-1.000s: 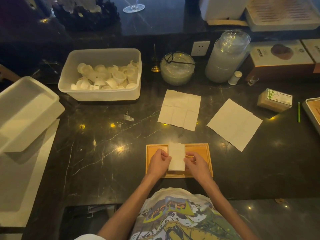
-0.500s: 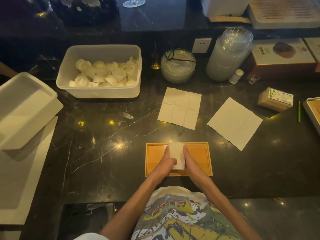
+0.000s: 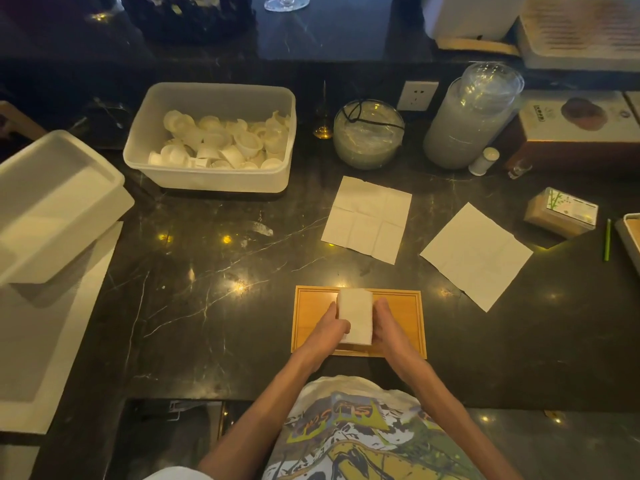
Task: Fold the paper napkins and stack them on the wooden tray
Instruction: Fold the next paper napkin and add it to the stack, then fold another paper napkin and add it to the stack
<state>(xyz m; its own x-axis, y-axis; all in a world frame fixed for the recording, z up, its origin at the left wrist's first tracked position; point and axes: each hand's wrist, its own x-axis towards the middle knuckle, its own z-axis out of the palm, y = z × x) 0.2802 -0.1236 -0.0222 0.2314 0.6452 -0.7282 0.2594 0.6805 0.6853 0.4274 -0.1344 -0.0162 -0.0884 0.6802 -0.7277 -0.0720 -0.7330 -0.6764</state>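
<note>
Both hands, left hand (image 3: 331,326) and right hand (image 3: 387,324), are pressing fingers against a white rectangular folded napkin stack (image 3: 356,317) sitting on the shallow wooden tray (image 3: 403,318); plastic tub (image 3: 207,176) is holding small white cups (image 3: 221,142).

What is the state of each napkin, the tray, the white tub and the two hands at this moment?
Folded napkin: folded small, lying on the tray, pressed between both hands.
Middle napkin: unfolded, flat on the counter.
Right napkin: unfolded, flat on the counter.
Wooden tray: holds only the folded napkin.
White tub: open, holding small white cups.
Left hand: against the napkin's left edge.
Right hand: against its right edge.
</note>
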